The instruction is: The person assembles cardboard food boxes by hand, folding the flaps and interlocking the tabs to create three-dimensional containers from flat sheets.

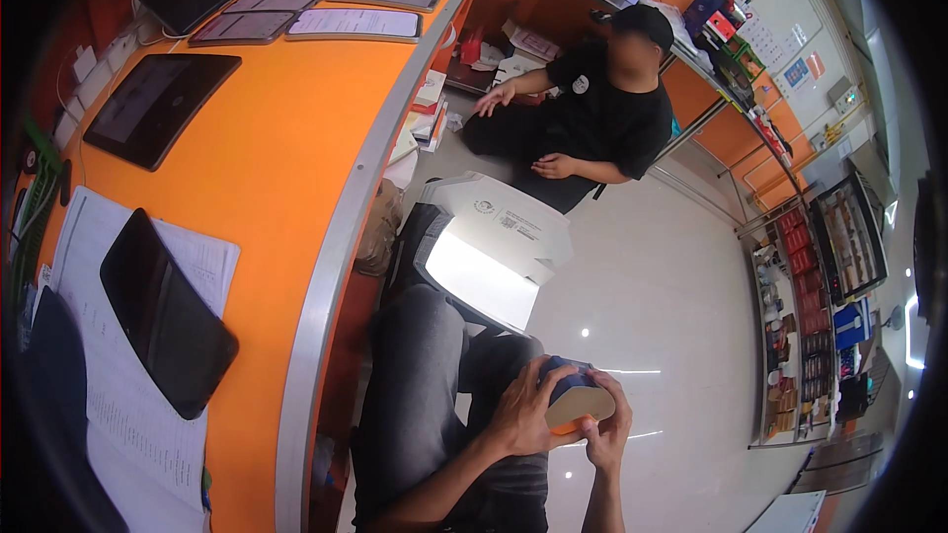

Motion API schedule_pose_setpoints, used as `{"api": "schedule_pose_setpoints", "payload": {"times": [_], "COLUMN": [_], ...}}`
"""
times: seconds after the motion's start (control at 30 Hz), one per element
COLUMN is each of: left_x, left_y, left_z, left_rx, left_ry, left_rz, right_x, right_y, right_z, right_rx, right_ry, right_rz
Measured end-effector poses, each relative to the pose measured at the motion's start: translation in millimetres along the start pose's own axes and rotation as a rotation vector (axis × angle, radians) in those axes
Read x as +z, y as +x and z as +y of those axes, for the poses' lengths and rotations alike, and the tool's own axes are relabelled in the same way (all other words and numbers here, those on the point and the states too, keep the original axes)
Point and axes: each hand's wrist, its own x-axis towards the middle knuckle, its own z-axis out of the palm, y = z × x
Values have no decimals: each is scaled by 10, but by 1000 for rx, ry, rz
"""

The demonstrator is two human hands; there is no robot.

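Note:
My left hand [525,415] and my right hand [607,429] are both closed round a small item with a tan flat face, dark blue side and orange edge [580,405]. They hold it up above the floor, just right of my knees. Its exact kind is not clear, since the fingers cover much of it. Beyond my knees stands an open white carton [494,227] with its printed flap raised. Its bright white inside faces me, and neither hand touches it.
An orange counter [296,128] with a metal edge runs along my left. On it lie a black tablet [163,316] over an open notebook [212,257], another tablet [163,109] and several phones [355,23]. A seated person in black [612,109] is ahead. Stocked shelves [795,316] stand right.

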Motion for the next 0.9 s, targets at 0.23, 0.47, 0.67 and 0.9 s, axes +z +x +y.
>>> {"api": "schedule_pose_setpoints", "payload": {"times": [0.23, 0.47, 0.67, 0.9], "left_x": [-21, -63, -23, -3], "left_y": [22, 14, 66, 70], "left_z": [28, 3, 45, -1], "left_rx": [9, 8, 0, -26], "left_ry": [-59, -69, -96, -111], "left_rz": [16, 17, -3, -26], "right_x": [31, 11, -58, -63], "right_y": [24, 98, 130, 89], "right_z": [-109, -110, -135, -20], "right_rx": [5, -32, 28, 58], "right_ry": [8, -276, -138, 13], "right_rz": [46, -72, -68, -60]}}
